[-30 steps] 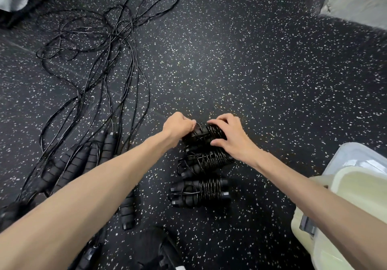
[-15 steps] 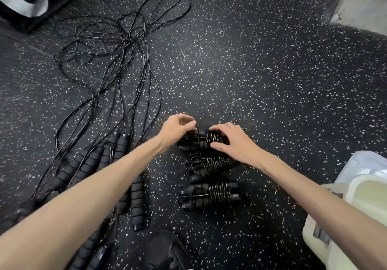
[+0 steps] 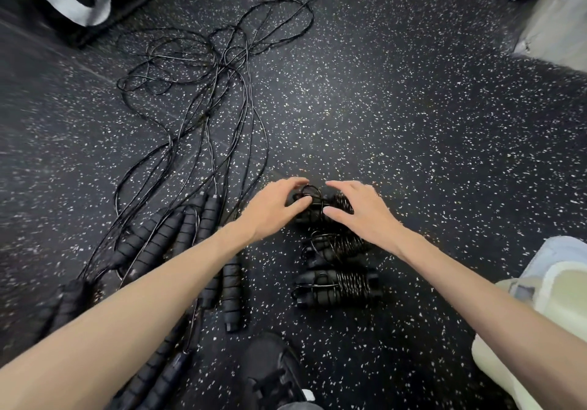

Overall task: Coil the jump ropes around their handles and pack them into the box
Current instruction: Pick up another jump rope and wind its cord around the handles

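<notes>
On the black speckled rubber floor [image 3: 397, 107], just ahead of the person's dark shoe [image 3: 273, 374], three black foam-handled jump ropes lie already wound into bundles in a short row: the nearest coiled bundle [image 3: 336, 287], the middle coiled bundle [image 3: 333, 247] and the farthest coiled bundle [image 3: 320, 208]. Both hands hover at that farthest one. The left hand [image 3: 273, 209] has its fingers spread and only lightly bent, fingertips at or just touching the loose loop of cord at the bundle's left end; the right hand [image 3: 359, 211] is likewise spread over its right end, so each grip is apart and neither clamps the bundle. This looks like the close of a coiling step, the last bundle set down and let go. Off to the left, the uncoiled black foam handles [image 3: 178, 238] lie fanned together, their thin black cords [image 3: 222, 76] trailing away in a tangled spread toward the top of the view. A pale translucent plastic box [image 3: 540, 314] sits at the right edge, near the person's right forearm; its inside is not readable. The next move probably calls for reaching left to one pair of loose handles, drawing its cord free of the tangle without dragging the others, and winding it tight; packing the three bundles into the box remains undone.
</notes>
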